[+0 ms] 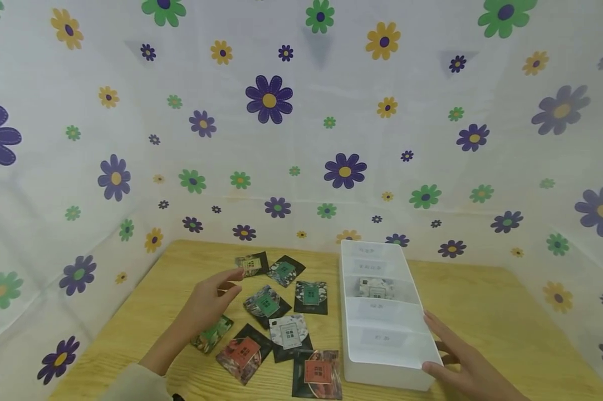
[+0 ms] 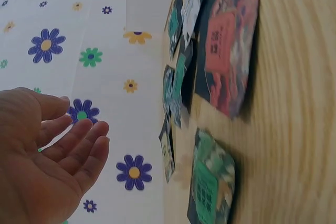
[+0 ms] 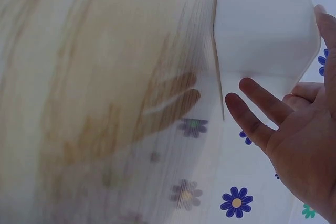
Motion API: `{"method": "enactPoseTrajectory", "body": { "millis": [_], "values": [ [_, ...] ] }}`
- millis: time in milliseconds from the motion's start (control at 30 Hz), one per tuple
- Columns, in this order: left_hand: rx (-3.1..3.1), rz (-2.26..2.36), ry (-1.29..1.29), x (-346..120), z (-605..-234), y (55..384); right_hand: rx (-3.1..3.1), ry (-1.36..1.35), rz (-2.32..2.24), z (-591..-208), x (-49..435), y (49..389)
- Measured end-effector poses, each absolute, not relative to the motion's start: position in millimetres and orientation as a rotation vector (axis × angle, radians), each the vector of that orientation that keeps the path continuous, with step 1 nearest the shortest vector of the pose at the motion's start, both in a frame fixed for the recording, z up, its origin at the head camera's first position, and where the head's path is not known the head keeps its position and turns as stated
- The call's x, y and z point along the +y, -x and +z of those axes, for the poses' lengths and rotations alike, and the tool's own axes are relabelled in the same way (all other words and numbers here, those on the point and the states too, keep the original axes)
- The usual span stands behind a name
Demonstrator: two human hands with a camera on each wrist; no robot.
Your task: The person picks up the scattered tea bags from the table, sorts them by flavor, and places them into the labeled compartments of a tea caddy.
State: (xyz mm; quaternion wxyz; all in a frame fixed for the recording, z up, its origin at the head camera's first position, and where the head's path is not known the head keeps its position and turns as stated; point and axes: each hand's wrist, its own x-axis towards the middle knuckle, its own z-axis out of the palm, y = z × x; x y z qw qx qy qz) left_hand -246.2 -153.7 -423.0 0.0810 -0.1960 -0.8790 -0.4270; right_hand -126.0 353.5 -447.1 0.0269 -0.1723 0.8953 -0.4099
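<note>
My left hand (image 1: 208, 298) hovers over the left part of the table with fingers loosely bent and nothing in them. In the head view it overlaps a green packet (image 1: 213, 335); its fingertips are near a yellow-labelled packet (image 1: 251, 264). My right hand (image 1: 459, 359) rests against the right side of a long white divided box (image 1: 386, 376), thumb by the near corner and fingers relaxed along the wall. One white flowered packet (image 1: 376, 287) lies in the box's middle compartment. The other compartments have small labels on their floors.
Left of the box lie several flat packets: green-labelled ones (image 1: 311, 296), a white one (image 1: 288, 334) and two red-labelled ones (image 1: 244, 353), some overlapping. A wooden table (image 1: 486, 301) carries everything. Flower-printed white cloth (image 1: 301, 139) hangs around the back and sides.
</note>
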Motion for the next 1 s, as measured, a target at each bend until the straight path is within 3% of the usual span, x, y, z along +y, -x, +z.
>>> {"method": "enactPoseTrajectory", "body": {
  "millis": [467,1000],
  "values": [
    [-2.734,-1.275,0.556,-201,-442,242,2.69,0.448,-1.302,-444,352,126],
    [-2.967,-1.125,0.82,-227,-466,258,2.696,0.428,-1.299,-442,351,124]
  ]
}}
